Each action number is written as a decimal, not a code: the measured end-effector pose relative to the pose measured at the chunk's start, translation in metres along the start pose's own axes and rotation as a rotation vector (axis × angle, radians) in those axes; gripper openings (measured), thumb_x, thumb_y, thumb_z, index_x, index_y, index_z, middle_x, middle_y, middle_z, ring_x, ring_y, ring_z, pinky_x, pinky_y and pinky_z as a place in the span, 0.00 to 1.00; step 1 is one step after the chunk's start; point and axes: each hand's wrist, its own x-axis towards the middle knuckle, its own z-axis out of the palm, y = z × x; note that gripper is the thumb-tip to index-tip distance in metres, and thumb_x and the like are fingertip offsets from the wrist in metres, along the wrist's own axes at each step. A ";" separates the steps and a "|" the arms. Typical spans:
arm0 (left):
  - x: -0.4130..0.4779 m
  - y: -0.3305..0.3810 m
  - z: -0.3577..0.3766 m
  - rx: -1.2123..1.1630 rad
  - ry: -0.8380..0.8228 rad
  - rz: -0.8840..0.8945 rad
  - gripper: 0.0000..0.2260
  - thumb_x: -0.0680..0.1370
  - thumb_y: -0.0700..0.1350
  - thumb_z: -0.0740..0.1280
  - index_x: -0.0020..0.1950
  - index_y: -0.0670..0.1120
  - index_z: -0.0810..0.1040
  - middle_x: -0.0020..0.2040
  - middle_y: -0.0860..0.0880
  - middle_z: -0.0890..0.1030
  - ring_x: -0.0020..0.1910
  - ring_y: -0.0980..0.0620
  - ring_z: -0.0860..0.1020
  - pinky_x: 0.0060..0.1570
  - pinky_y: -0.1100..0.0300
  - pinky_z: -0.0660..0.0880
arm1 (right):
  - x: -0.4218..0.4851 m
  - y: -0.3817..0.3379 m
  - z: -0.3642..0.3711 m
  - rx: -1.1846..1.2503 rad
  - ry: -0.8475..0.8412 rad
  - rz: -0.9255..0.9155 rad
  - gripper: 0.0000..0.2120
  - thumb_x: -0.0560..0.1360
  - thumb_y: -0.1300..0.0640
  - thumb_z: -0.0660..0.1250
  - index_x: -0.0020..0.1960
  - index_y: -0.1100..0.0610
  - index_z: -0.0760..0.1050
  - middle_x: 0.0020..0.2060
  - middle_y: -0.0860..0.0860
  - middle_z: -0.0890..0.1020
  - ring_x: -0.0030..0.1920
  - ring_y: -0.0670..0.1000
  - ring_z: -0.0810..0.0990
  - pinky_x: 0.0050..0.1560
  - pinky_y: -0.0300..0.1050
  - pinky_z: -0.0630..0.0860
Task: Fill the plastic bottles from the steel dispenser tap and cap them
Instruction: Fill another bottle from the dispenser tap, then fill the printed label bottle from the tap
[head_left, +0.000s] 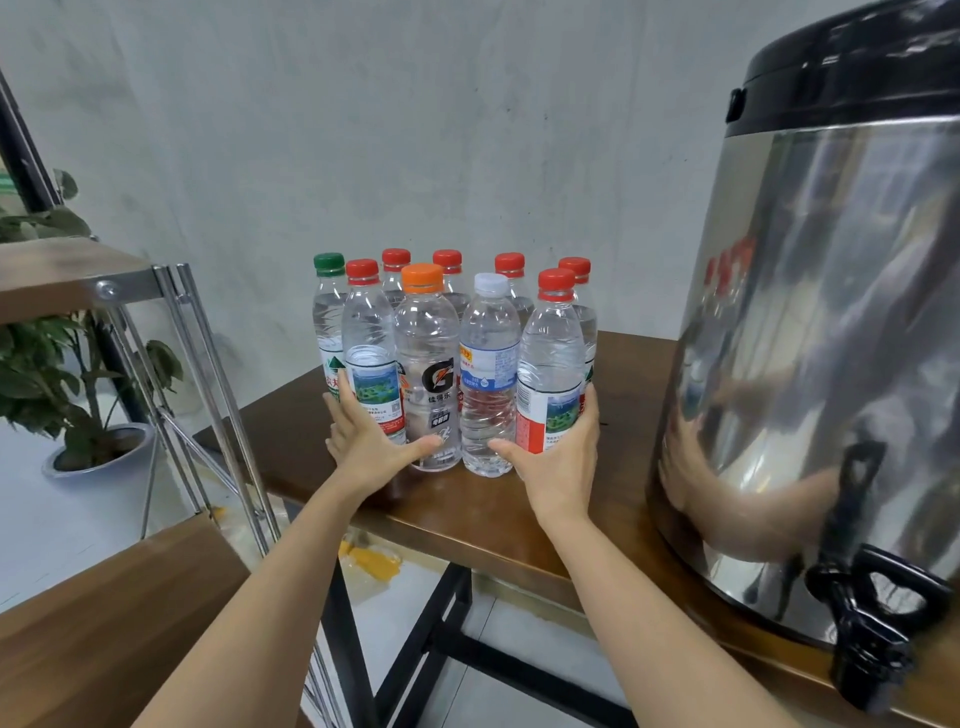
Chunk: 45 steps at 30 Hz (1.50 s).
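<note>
A grey concrete wall is standing behind a brown wooden table (519, 499). Well to the right of the right hand, a large shiny steel dispenser with a black lid (831, 338) is sitting on that table. Between the two hands, a tight cluster of clear, capped plastic bottles (431, 364) is standing upright. The left hand (363, 441) and the right hand (558, 457), fingers extended and gripping nothing, are pressing against the cluster's opposite sides. The black tap (872, 618) is jutting out low on the dispenser, right of the right forearm.
</note>
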 end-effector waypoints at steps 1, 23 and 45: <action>0.002 0.000 0.002 0.009 0.004 -0.001 0.65 0.64 0.59 0.80 0.78 0.50 0.29 0.80 0.40 0.35 0.80 0.39 0.43 0.77 0.41 0.45 | 0.002 0.001 0.001 -0.002 0.004 -0.003 0.63 0.54 0.44 0.85 0.78 0.45 0.49 0.75 0.49 0.64 0.75 0.52 0.63 0.72 0.60 0.68; 0.039 0.003 0.032 0.089 0.090 -0.055 0.66 0.61 0.69 0.76 0.78 0.49 0.31 0.81 0.41 0.40 0.78 0.35 0.54 0.74 0.34 0.46 | 0.034 -0.007 0.018 -0.194 0.041 0.030 0.62 0.58 0.41 0.82 0.79 0.52 0.49 0.77 0.55 0.61 0.77 0.56 0.60 0.75 0.63 0.59; -0.186 0.094 0.004 -0.214 0.153 0.509 0.09 0.81 0.43 0.65 0.61 0.48 0.78 0.58 0.53 0.80 0.59 0.50 0.76 0.62 0.43 0.72 | -0.124 -0.079 -0.153 -0.317 -0.211 -0.471 0.21 0.83 0.47 0.54 0.72 0.52 0.72 0.68 0.46 0.76 0.68 0.46 0.70 0.70 0.45 0.69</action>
